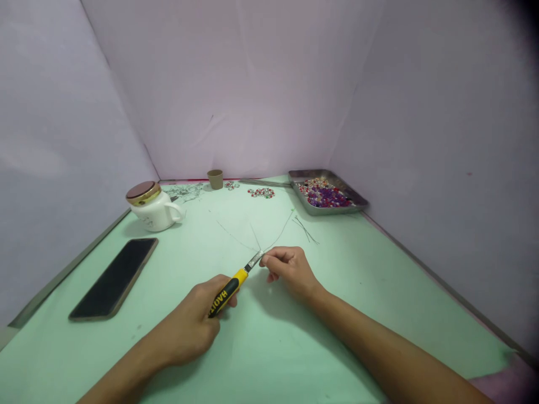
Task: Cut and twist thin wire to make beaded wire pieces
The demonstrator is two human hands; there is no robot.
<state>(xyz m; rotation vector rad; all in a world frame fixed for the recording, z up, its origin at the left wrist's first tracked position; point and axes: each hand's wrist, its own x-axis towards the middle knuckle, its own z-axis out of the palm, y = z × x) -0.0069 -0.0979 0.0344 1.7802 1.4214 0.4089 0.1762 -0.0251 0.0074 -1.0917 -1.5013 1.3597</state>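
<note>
Wrapped in my left hand (197, 314) are pliers (231, 289) with a yellow and black handle, angled up and to the right. Their metal jaws meet several thin wires (278, 234) that fan out away from me over the table. Right at the jaw tips, my right hand (289, 268) pinches the wires between thumb and forefinger. Exactly how the jaws grip the wire is too small to make out. A few cut wire pieces (305, 230) lie just beyond my right hand.
On the green tabletop (269, 348), a phone (114, 279) and a lidded white mug (155, 212) are at left. Farther back are loose wires (189, 192), a small brown pot (215, 179), beaded pieces (261, 193) and a metal tray (337, 210) of beads. Pale walls enclose the table.
</note>
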